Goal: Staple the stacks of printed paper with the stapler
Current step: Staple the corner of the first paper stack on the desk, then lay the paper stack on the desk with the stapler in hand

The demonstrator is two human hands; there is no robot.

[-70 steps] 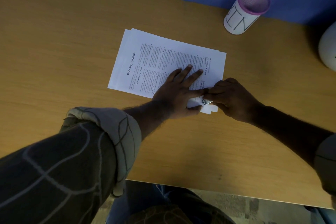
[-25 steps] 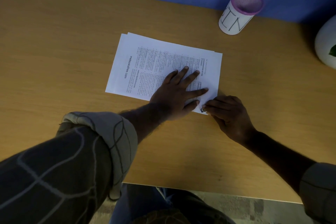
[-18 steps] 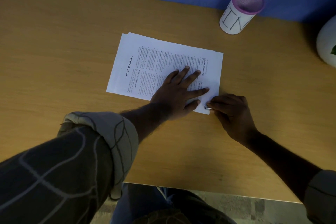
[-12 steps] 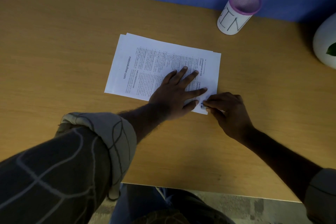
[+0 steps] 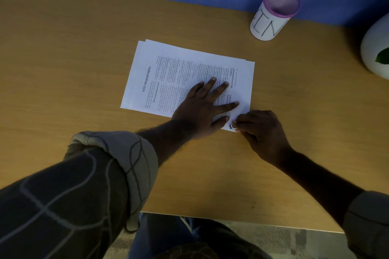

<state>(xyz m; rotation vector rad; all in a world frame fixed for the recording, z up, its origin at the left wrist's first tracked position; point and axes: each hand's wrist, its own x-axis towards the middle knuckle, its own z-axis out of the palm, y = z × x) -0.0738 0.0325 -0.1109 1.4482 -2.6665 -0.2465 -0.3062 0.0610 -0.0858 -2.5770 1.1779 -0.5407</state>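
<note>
A stack of printed paper (image 5: 168,69) lies on the wooden desk (image 5: 73,59), its sheets slightly fanned at the edges. My left hand (image 5: 200,107) rests flat on the stack's right half with fingers spread, holding it down. My right hand (image 5: 263,130) sits at the stack's near right corner, thumb and fingertips pinched on a small black and silver clip (image 5: 231,126) that sits on that corner. No stapler is in view.
A white mesh cup with a purple rim and the letters "BIN" (image 5: 273,12) stands at the back right against the blue wall. A white rounded pot with a green leaf (image 5: 374,48) is at the right edge. The desk's near edge (image 5: 231,219) runs below my arms.
My right hand slid off the top of the corner toward me and now pinches the clip from the near side. The left hand and the stack have stayed in place.
</note>
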